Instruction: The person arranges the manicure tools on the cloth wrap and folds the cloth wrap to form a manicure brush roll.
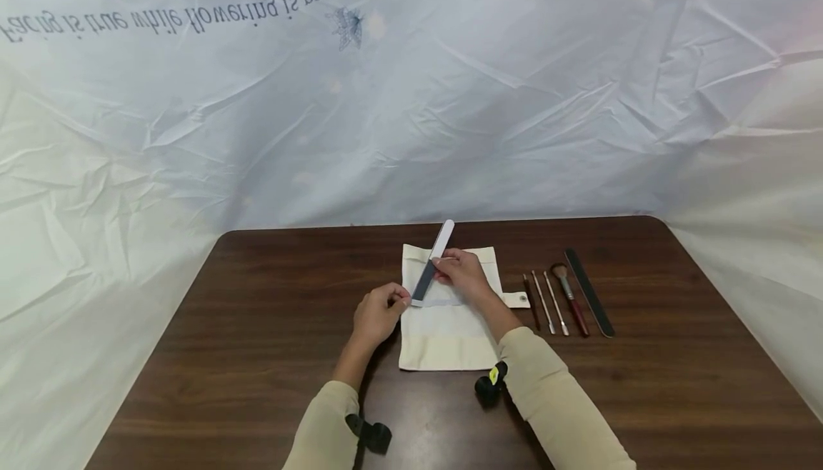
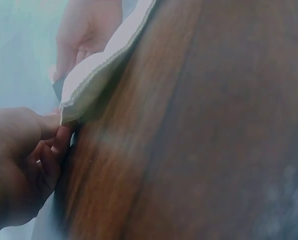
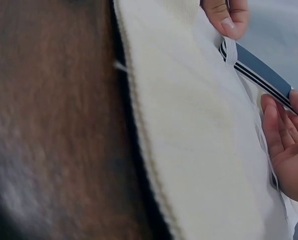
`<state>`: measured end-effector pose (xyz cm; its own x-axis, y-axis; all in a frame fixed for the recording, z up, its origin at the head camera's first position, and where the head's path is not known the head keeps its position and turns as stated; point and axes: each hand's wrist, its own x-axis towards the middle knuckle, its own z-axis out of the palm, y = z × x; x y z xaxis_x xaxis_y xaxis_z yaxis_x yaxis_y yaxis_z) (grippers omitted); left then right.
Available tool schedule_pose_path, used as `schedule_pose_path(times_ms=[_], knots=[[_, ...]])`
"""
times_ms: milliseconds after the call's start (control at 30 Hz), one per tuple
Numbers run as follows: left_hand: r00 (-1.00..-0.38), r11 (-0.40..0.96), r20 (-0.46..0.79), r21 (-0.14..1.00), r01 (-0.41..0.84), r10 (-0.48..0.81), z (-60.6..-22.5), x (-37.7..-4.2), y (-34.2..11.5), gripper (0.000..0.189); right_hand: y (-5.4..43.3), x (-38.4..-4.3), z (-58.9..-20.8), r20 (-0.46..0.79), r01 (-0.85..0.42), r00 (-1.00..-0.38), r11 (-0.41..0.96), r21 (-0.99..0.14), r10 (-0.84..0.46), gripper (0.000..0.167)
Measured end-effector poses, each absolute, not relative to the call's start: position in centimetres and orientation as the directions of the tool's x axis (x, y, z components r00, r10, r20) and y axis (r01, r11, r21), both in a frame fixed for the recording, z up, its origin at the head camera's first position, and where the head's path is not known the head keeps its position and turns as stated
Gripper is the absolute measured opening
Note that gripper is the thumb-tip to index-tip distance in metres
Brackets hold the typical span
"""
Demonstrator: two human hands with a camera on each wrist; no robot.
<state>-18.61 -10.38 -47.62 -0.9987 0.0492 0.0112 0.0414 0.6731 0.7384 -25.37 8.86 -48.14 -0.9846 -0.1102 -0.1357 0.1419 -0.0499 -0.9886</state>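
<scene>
A cream cloth roll [image 1: 444,347] lies unfolded on the brown table. My right hand [image 1: 466,276] grips a nail buffer block-file [image 1: 422,286], dark grey at its near part and white at its far end, held slanting over the roll. In the right wrist view, the near tip of the nail buffer [image 3: 264,70], with its striped side, sits under a white elastic loop [image 3: 231,51]. My left hand [image 1: 378,313] pinches the roll's left edge beside that tip, thumb and fingertips on the cloth corner [image 2: 68,102] in the left wrist view.
Right of the roll's snap strap [image 1: 516,300] lie a thin brown stick [image 1: 532,302], two slim metal tools [image 1: 543,302], a brush [image 1: 570,298] with a red-brown handle and a long black nail file [image 1: 589,291]. White sheeting [image 1: 411,98] hangs behind the table.
</scene>
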Motion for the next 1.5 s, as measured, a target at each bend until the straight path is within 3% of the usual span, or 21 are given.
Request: schedule_pose_path(times_ms=[433,767,1167,1367,1500], knots=[[-0.998,0.672,0.007,0.739,0.050,0.067,-47.7,-18.7,-10.5,0.007,9.4,-25.7,-47.2,-0.192,0.160,-0.947,0.140,-0.977,-0.256,0.038],[-0.997,0.670,-0.009,0.741,0.043,0.074,-47.8,-18.7,-10.5,0.008,9.5,-25.9,-46.7,-0.257,0.185,-0.887,0.215,-0.959,-0.383,0.020],[-0.998,0.676,0.001,0.736,0.043,0.063,-47.9,-18.8,-10.3,0.009,10.6,-26.6,-46.7,-0.283,0.133,-0.769,0.289,-0.948,-0.573,0.010],[-0.999,0.678,0.026,0.734,0.039,0.028,-48.0,-18.8,-9.9,0.008,10.7,-27.1,-46.8,-0.302,0.141,-0.749,0.303,-0.942,-0.590,0.012],[-0.999,0.680,0.034,0.733,0.033,0.011,-48.0,-18.8,-9.9,0.008,10.2,-27.0,-46.5,-0.315,0.184,-0.780,0.283,-0.941,-0.540,0.028]])
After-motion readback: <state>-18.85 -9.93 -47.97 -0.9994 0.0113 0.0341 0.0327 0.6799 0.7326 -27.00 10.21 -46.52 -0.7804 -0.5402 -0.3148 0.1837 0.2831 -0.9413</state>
